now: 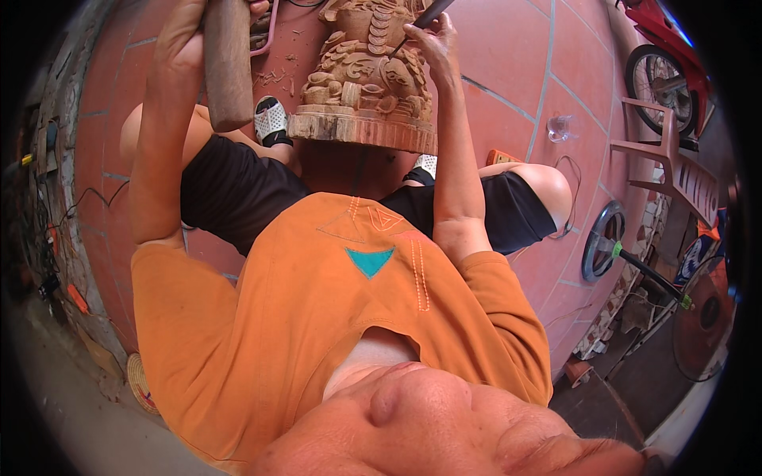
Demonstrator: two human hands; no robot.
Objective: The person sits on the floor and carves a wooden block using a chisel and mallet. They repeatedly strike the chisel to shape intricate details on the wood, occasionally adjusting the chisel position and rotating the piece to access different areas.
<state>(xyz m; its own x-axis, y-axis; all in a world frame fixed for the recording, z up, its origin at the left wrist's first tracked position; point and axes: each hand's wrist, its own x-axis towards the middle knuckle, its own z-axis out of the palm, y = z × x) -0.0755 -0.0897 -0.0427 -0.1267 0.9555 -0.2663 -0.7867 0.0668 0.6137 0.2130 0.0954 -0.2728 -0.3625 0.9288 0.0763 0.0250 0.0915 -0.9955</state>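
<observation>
Left hand [184,36]: closed around wooden mallet [228,75]. Right hand [438,46]: gripping dark chisel [429,14]. Carved wooden figure [361,83]: between both grips. Surface: red floor tiles [496,87], pale joints. Right of grips: clear cup [559,129], plastic chair [668,155], red motorbike [696,67]. Markings: turquoise triangle [371,262] on orange shirt [294,285], below grips.

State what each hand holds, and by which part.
Left hand: wooden mallet, by its far end, grip partly hidden. Right hand: dark chisel-like tool, by its shaft.
</observation>
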